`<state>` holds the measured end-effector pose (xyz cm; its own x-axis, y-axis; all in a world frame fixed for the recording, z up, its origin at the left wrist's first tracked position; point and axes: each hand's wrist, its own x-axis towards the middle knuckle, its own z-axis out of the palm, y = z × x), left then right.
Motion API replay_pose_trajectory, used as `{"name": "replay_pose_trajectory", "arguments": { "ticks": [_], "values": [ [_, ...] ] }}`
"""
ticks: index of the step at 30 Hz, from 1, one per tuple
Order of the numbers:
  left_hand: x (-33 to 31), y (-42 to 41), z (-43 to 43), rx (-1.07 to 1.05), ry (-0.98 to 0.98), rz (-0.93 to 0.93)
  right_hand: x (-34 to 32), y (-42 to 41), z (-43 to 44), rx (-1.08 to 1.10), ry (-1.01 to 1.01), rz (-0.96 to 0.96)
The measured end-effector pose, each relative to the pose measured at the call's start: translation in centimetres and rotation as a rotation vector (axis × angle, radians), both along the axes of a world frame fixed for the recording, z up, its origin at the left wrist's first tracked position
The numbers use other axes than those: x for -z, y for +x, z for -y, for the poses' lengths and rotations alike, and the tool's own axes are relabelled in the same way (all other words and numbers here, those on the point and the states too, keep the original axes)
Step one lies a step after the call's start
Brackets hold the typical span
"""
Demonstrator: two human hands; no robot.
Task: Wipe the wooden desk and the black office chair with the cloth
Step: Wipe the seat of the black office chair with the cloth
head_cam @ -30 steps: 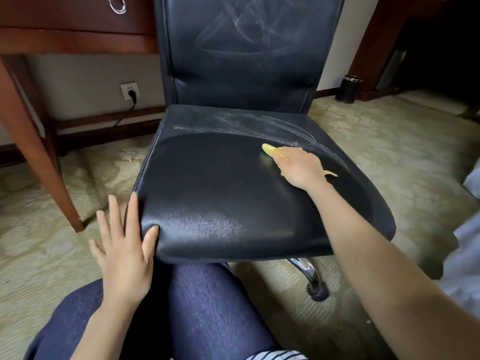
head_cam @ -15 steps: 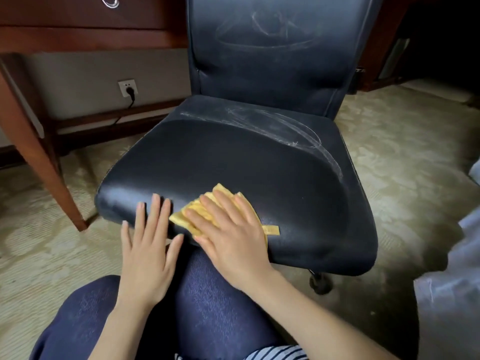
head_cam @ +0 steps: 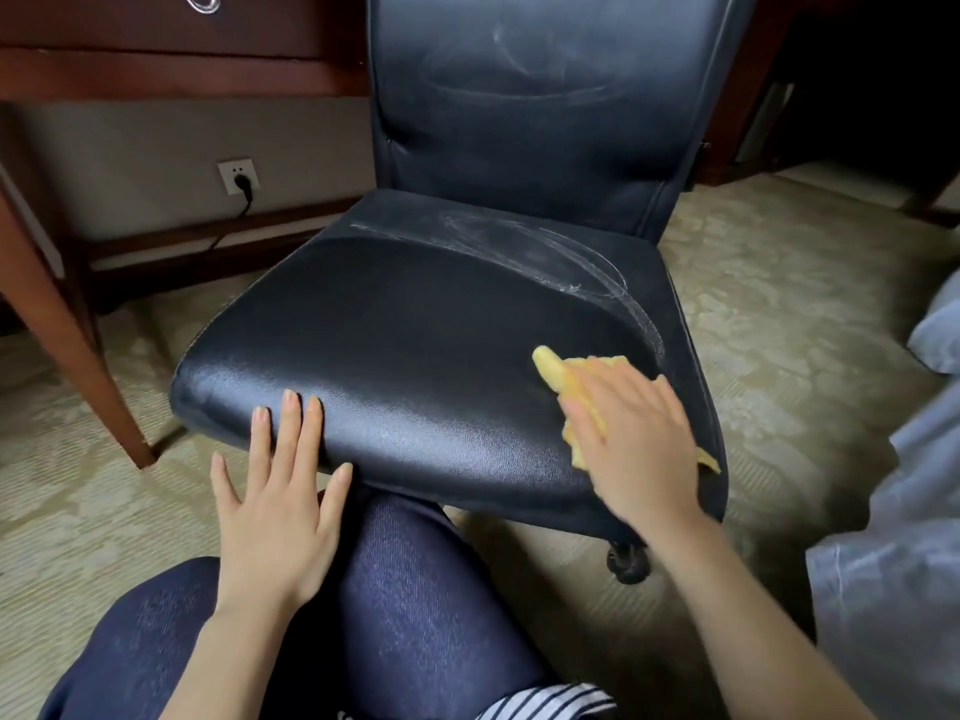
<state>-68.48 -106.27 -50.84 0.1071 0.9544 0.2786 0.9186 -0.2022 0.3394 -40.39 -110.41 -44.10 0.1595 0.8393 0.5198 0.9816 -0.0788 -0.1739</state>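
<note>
Fingers flat, right hand presses cloth at the chair seat's front-right corner; left hand, released, braces front edge. Hard strokes may roll the chair.

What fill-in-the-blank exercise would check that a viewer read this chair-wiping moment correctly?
1. The right hand presses a ____ cloth flat on the chair seat.
2. The left hand rests on the seat's ____ edge.
3. A plug sits in the wall socket beneath the wooden ____.

Missing words: yellow; front; desk.
</note>
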Motion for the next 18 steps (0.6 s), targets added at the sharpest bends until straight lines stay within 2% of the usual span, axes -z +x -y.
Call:
{"name": "replay_pose_trajectory", "arguments": {
  "ticks": [3, 8, 13, 18],
  "values": [
    [0.0, -0.1, 0.0, 0.002, -0.017, 0.025, -1.1, 4.2, -1.9, 0.029, -0.142, -0.127],
    [-0.6, -0.2, -0.2, -0.005, -0.033, 0.032, -2.1, 10.3, -5.4, -0.039, -0.292, -0.511],
    [-1.0, -0.8, -1.4, -0.078, -0.036, -0.004, -2.4, 12.5, -9.3, -0.077, -0.313, -0.559],
    [-2.4, -1.9, -3.1, -0.113, -0.081, -0.091, -2.7, 12.2, -11.8, -0.064, -0.266, -0.488]
  ]
}}
